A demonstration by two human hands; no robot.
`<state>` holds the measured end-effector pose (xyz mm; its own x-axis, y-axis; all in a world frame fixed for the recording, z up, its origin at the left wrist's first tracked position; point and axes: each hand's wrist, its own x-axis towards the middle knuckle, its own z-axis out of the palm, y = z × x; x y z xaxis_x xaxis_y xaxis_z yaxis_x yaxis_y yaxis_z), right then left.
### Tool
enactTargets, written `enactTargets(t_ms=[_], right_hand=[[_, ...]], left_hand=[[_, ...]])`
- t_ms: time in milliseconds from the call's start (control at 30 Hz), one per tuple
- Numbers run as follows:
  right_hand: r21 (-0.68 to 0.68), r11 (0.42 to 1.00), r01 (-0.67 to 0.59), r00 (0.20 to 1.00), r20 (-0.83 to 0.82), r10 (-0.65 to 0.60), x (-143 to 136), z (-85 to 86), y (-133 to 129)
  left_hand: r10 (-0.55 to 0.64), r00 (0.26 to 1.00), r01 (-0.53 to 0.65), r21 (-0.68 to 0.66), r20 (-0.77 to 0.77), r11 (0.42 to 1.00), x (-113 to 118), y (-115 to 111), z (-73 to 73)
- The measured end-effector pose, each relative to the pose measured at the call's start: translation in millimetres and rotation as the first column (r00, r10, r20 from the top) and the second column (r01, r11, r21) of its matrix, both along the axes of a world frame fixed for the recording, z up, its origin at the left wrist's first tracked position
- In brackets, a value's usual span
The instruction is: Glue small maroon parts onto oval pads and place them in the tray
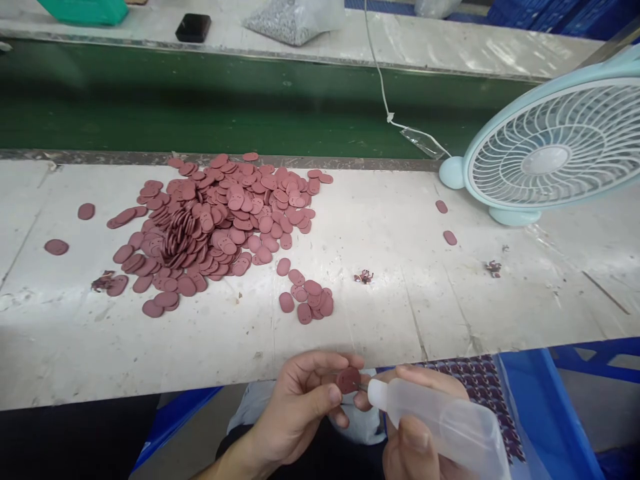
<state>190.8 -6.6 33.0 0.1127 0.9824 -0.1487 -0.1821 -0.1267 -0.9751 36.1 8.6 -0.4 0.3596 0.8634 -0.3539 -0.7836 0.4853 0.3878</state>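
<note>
Pinching a single reddish-brown oval disc (348, 379) between thumb and fingertips, left hand (300, 407) curled below the near edge of the bench (400, 307), grip closed on the disc's rim with its flat face turned up toward the camera. Matte, rubbery-looking surface; small, thin, rounded at both ends; fine detail on the face too small to tell. Pressing in from the right of the disc, a translucent squeeze bottle (440, 423) with a white nozzle tipped by a thin metal needle, the needle's end at or just touching the disc. Wrapped around the bottle's body, right hand (415, 433), fingers closed firmly on it, thumb lying along the top.

Heaped on the bench well beyond the disc and to its left, a large pile of matching discs (215, 220), many lying flat, some stacked on edge in a tight row near the pile's middle. Between that pile and the held disc, a small cluster (310, 299) of the same pieces. Scattered farther out from the pile, single strays to the left and to the right, plus a few crumbs of trimmed scrap (363, 277).

Standing to the far right of the pile, a pale blue desk fan (545, 153) tilted back, its white cord running up across the green conveyor belt (200, 107) behind the bench. Just right of the bottle, below the bench edge, a blue crate (540, 413) lined with clear plastic and holding more brown pieces.
</note>
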Motion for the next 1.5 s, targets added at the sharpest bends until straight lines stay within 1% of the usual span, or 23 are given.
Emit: enactTargets(t_ms=[100,233,333,400,567,800,867,900,967,1000,1033,1067,1100,1133,1167,1200,1267,1333,1367,1400,1433,1467,1500], right_hand=[[0.112,0.987,0.118,0.982,0.135,-0.133,-8,3.0,3],[0.164,0.983,0.080,0.971,0.211,-0.114,-17,11.7,10],[0.153,0.987,0.037,0.986,0.155,-0.061,-17,15.8,13],[0.147,0.988,0.040,0.994,0.096,-0.054,-17,16.2,13],[0.169,0.974,0.148,0.976,0.137,-0.172,-22,13.2,14],[0.259,0.951,0.167,0.973,0.115,-0.202,-32,9.2,15],[0.223,0.957,0.186,0.974,0.082,-0.209,-30,13.4,16],[0.166,0.968,0.188,0.980,0.031,-0.196,-26,16.6,18],[0.004,0.992,0.125,0.980,-0.157,-0.123,-11,22.8,29],[-0.072,0.994,0.079,0.955,-0.281,-0.096,-1,23.9,38],[-0.126,0.992,0.022,0.904,-0.420,-0.073,11,22.6,50],[-0.157,0.987,-0.016,0.821,-0.566,-0.077,23,18.2,64],[-0.169,0.985,-0.035,0.690,-0.718,-0.098,36,10.6,79],[-0.175,0.980,-0.090,0.512,-0.853,-0.105,49,0.3,94],[-0.164,0.974,-0.153,0.275,-0.954,-0.118,61,-11.5,109],[-0.118,0.963,-0.240,0.067,-0.992,-0.105,72,-23.6,121],[-0.059,0.956,-0.288,-0.040,-0.996,-0.074,87,-42.4,139],[-0.004,0.955,-0.296,-0.059,-0.998,-0.023,91,-47.8,142],[0.020,0.962,-0.273,-0.034,-0.999,0.011,88,-45.2,138],[0.039,0.970,-0.238,0.128,-0.989,0.072,83,-40.0,132],[0.062,0.978,-0.200,0.409,-0.902,0.141,75,-33.4,124],[0.092,0.981,-0.170,0.717,-0.671,0.187,66,-26.7,117],[0.125,0.980,-0.157,0.928,-0.321,0.189,56,-20.8,112]], left_hand=[[-0.007,1.000,0.007,0.000,0.005,1.000,0,0,-1.6],[-0.006,1.000,0.006,0.004,0.012,1.000,0,0,-1.8],[-0.006,1.000,0.006,0.010,0.013,1.000,-1,1,-2.0],[-0.004,1.000,0.004,0.019,0.009,1.000,-1,0,-2.7],[-0.003,1.000,0.003,0.027,0.016,1.000,-1,-1,-3.2],[-0.007,1.000,0.006,0.031,0.017,0.999,0,2,-2.0],[-0.005,1.000,0.004,0.030,0.016,1.000,-1,2,-2.2],[-0.004,1.000,0.004,0.025,0.015,1.000,-1,2,-2.1],[-0.003,1.000,0.003,0.010,0.009,1.000,-2,1,-1.2],[-0.005,1.000,0.005,0.000,0.002,1.000,-3,0,-0.5],[-0.008,1.000,0.007,-0.010,-0.006,1.000,-4,0,0.1],[-0.009,1.000,0.009,-0.018,-0.012,1.000,-5,0,0.6],[-0.010,1.000,0.010,-0.025,-0.018,1.000,-6,-1,0.9],[-0.009,1.000,0.009,-0.032,-0.025,0.999,-8,-2,0.9],[-0.007,0.999,0.006,-0.040,-0.035,0.999,-9,-3,0.4],[-0.003,0.999,0.000,-0.050,-0.048,0.999,-11,-4,-0.4],[0.013,0.997,-0.019,-0.069,-0.079,0.997,-16,-6,-2.7],[0.032,0.994,-0.042,-0.086,-0.105,0.995,-20,-8,-5.5],[0.043,0.993,-0.054,-0.092,-0.113,0.994,-23,-8,-6.8],[0.054,0.992,-0.066,-0.097,-0.118,0.993,-25,-9,-7.9],[0.063,0.991,-0.075,-0.100,-0.122,0.992,-26,-9,-8.7],[0.070,0.990,-0.083,-0.101,-0.124,0.991,-28,-9,-9.2],[0.076,0.989,-0.089,-0.099,-0.125,0.991,-29,-8,-9.4]])
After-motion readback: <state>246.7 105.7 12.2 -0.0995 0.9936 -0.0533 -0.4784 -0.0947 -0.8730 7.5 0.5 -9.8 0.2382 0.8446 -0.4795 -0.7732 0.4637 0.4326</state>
